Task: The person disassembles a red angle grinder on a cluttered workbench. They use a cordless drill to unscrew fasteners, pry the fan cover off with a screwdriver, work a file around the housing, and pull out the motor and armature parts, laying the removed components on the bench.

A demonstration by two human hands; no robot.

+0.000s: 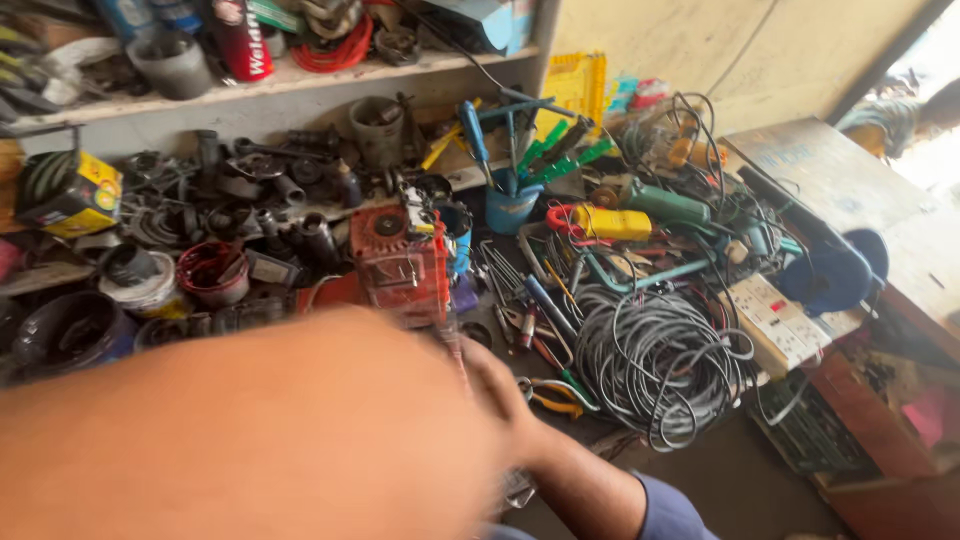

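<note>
My left arm and hand (250,440) fill the lower left as a large blur close to the camera, and its fingers cannot be made out. My right hand (497,388) reaches in from the lower right on a blue-sleeved forearm and is partly hidden behind the left arm. It sits just below a red motor-like machine (400,260) on the cluttered bench. A thin rod-like shape (455,345) rises beside the right hand; whether the hand grips it is unclear. Orange-handled pliers (555,397) lie just right of that hand.
A big coil of grey cable (650,360) lies to the right, with a white power strip (775,320) beyond it. A blue cup of screwdrivers (510,205) and a yellow clamp meter (610,222) stand behind. Dark metal parts (250,190) crowd the left under a shelf (300,85).
</note>
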